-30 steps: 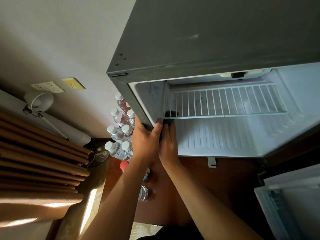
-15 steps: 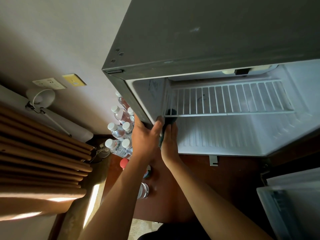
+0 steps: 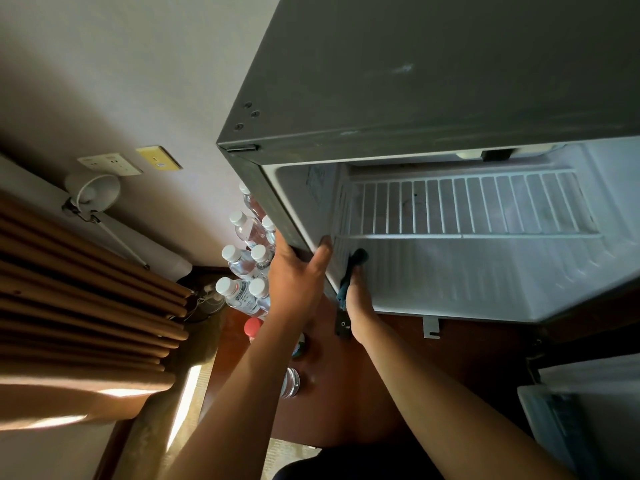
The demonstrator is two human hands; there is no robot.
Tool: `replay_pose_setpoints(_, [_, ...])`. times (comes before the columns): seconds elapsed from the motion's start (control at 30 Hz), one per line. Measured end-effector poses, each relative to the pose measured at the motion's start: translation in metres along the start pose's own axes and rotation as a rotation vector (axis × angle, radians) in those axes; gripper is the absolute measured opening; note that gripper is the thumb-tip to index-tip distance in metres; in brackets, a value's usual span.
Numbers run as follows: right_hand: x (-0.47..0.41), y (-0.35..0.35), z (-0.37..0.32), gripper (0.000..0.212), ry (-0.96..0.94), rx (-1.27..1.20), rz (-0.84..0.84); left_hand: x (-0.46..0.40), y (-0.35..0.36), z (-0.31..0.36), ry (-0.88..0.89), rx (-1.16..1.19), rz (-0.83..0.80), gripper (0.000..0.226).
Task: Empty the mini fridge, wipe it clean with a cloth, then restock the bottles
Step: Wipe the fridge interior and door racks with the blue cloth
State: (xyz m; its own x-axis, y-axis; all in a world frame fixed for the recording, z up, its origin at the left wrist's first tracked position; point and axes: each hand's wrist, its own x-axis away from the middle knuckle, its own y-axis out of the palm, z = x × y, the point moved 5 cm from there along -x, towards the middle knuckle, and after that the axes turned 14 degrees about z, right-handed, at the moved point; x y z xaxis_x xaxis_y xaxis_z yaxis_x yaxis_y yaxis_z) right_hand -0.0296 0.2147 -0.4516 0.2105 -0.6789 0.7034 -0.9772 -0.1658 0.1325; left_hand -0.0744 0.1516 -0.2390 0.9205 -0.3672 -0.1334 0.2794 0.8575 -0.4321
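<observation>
The room around me is dim. The brightest part is the white inside of the fridge (image 3: 485,271), which glows pale, while its grey top is dull and dark. Warm sunlight falls in strips on the curtain (image 3: 86,306) at the near left and in a thin bright line on the floor. My left hand (image 3: 294,271) catches some of that warm light; my right hand (image 3: 358,299) is in shadow. The wide lens bends straight edges outward, and the corners look soft and grainy.
</observation>
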Motion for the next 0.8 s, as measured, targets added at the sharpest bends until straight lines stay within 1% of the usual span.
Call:
replay_pose_setpoints(0.1, [0.027,-0.001,-0.02,0.073,0.095,-0.046,-0.012,-0.001,0.0,-0.001,0.008,0.003,0.008,0.051])
replay_pose_setpoints(0.13, [0.031,-0.001,-0.024,0.068,0.11,-0.058,-0.005,-0.001,0.0,-0.001,0.02,0.001,0.007,0.049])
replay_pose_setpoints(0.2, [0.035,0.0,-0.031,0.065,0.117,-0.092,-0.012,-0.001,-0.001,-0.001,0.036,0.0,-0.002,0.045])
replay_pose_setpoints(0.3, [0.044,0.002,-0.047,0.061,0.069,-0.156,-0.017,-0.002,-0.001,-0.001,0.045,-0.008,-0.007,0.042])
replay_pose_setpoints(0.4, [0.06,0.001,-0.072,0.05,-0.043,-0.152,-0.065,-0.002,-0.001,-0.002,0.042,-0.016,-0.005,0.043])
replay_pose_setpoints(0.5, [0.074,-0.003,-0.093,0.033,-0.117,-0.135,-0.082,-0.002,-0.001,-0.002,0.027,-0.002,-0.005,0.041])
replay_pose_setpoints(0.57, [0.077,-0.007,-0.1,0.03,-0.153,-0.168,-0.094,-0.002,-0.001,-0.003,0.023,-0.005,-0.004,0.041])
replay_pose_setpoints(0.8, [0.067,0.008,-0.1,0.034,-0.228,-0.171,-0.164,-0.002,-0.001,-0.004,0.033,-0.007,-0.004,0.041])
